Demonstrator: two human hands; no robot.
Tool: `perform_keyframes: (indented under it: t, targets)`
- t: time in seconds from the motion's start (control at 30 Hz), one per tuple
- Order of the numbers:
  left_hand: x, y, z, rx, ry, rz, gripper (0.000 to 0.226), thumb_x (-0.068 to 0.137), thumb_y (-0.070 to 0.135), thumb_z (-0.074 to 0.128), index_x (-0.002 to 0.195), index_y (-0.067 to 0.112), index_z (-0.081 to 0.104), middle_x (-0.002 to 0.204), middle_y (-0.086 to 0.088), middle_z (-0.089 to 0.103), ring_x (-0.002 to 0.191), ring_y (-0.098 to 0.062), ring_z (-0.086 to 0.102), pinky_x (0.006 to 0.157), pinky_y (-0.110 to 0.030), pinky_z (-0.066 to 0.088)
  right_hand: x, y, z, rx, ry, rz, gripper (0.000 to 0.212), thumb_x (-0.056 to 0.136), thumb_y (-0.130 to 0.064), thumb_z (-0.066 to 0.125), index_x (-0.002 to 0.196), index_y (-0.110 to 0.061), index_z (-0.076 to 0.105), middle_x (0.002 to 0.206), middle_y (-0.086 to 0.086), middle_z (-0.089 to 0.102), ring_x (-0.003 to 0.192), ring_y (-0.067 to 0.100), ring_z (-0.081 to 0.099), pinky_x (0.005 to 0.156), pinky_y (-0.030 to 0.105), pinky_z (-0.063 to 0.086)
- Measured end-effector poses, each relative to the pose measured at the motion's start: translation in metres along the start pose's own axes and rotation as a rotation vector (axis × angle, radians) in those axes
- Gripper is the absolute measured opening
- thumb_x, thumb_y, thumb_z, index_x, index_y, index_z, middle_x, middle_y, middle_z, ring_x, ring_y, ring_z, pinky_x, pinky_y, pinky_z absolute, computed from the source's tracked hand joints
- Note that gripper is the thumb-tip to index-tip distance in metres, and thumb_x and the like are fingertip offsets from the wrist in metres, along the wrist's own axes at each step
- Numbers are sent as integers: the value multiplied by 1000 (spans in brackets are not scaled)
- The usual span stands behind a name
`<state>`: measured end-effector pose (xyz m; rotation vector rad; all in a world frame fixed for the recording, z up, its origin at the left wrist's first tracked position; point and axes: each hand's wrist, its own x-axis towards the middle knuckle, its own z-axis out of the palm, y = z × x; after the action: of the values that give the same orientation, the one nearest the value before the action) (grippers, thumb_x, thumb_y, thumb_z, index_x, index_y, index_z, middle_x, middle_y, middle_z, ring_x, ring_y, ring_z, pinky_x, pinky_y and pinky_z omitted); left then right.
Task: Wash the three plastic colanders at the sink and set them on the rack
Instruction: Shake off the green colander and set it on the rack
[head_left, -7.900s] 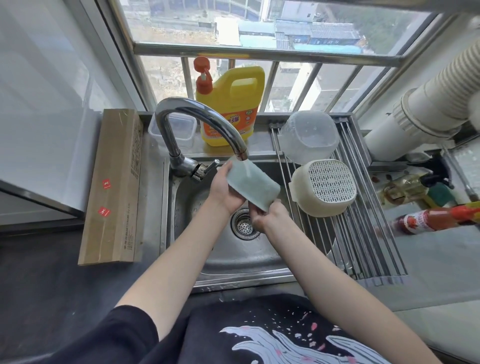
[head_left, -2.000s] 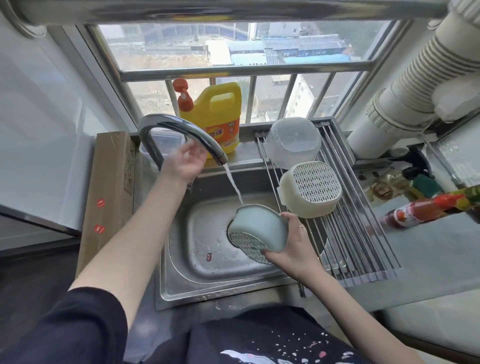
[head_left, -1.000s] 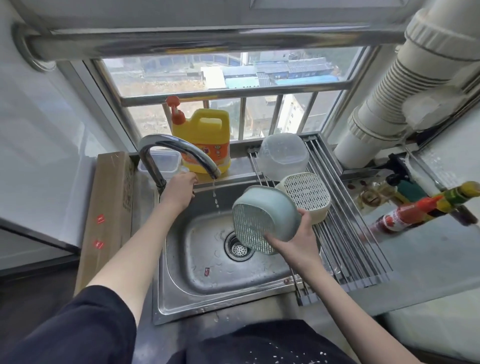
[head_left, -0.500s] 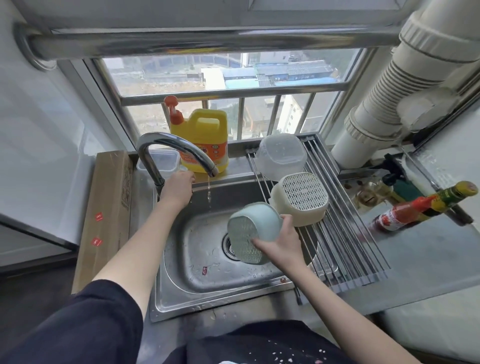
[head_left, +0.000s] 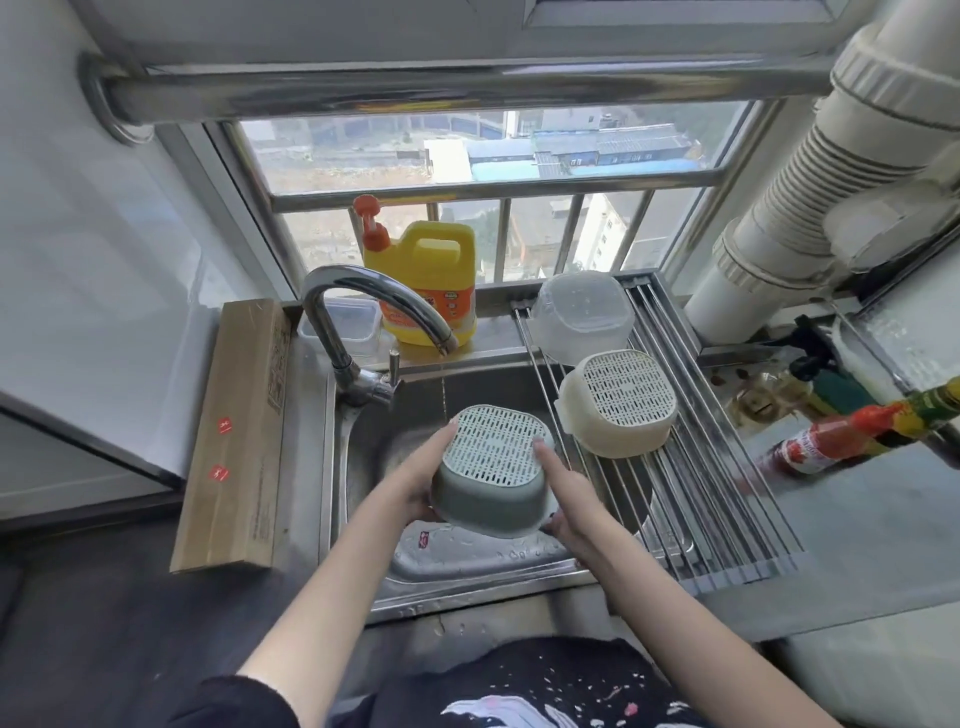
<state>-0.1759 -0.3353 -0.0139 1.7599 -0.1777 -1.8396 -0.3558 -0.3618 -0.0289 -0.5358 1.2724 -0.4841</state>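
A wet grey-green colander (head_left: 491, 475) is held upside down over the sink (head_left: 363, 457), clasped between left hand (head_left: 415, 493) and right hand (head_left: 569, 493); a slip is risked by wet plastic.

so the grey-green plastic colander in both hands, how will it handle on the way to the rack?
The grey-green plastic colander probably stays rigid: it keeps its shape between the left hand and right hand. Likely light, being thin and perforated. Possibly slippery, since the steel sink below shows droplets.
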Motion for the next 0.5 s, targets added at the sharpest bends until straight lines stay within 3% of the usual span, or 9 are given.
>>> perform_keyframes:
  t: [0.07, 0.13, 0.2, 0.27, 0.37, 0.43, 0.5]
  targets:
    - [-2, 0, -3, -202, -49, 67, 56, 89, 56, 51, 122, 13, 61, 107, -10, 70, 94, -26, 66, 77, -36, 52, 0, -1, -5, 240, -125, 104, 69, 91, -63, 40, 125, -5, 56, 124, 18, 63, 116, 33, 59, 92, 44, 51]
    - [-5, -1, -6, -281, -119, 162, 55, 92, 53, 45, 120, 8, 63, 113, -14, 68, 101, -29, 65, 87, -40, 51, 2, -5, -11, 291, -108, 176, 71, 96, -60, 26, 126, -1, 53, 123, 22, 61, 111, 35, 59, 84, 40, 53]
    - [-11, -2, -9, -163, -42, 299, 55, 88, 52, 54, 118, 6, 59, 116, -15, 65, 104, -28, 64, 93, -44, 49, 7, -10, -19, 102, -34, 182, 66, 97, -59, 26, 133, -8, 49, 113, 15, 62, 99, 28, 59, 78, 40, 51]
    - [-19, -4, -12, 133, 173, 461, 55, 78, 44, 71, 118, 14, 47, 115, -8, 60, 100, -21, 61, 83, -38, 52, 6, -18, -27, -18, -82, 150, 61, 95, -62, 27, 136, -20, 45, 120, 11, 54, 106, 30, 55, 89, 52, 47]
    - [-30, -10, -10, 430, 224, 615, 65, 61, 38, 84, 112, 27, 46, 109, 3, 57, 97, -16, 58, 76, -35, 52, -9, -37, -27, -35, -344, 147, 60, 86, -67, 41, 137, -36, 41, 134, 10, 42, 114, 38, 55, 91, 59, 47]
    - [-33, -16, -10, 428, 183, 653, 63, 57, 34, 87, 107, 29, 48, 109, 4, 58, 97, -17, 59, 79, -39, 55, -15, -43, -24, -331, -387, -8, 72, 78, -63, 58, 142, -47, 28, 142, -6, 30, 125, 29, 47, 97, 54, 44]
    - [-34, -19, -8, 403, 86, 675, 60, 57, 26, 89, 103, 27, 51, 108, 1, 60, 97, -21, 62, 79, -40, 58, -16, -47, -21, -772, -371, -328, 88, 74, -54, 71, 144, -51, 19, 148, -15, 23, 136, 12, 31, 110, 43, 32]
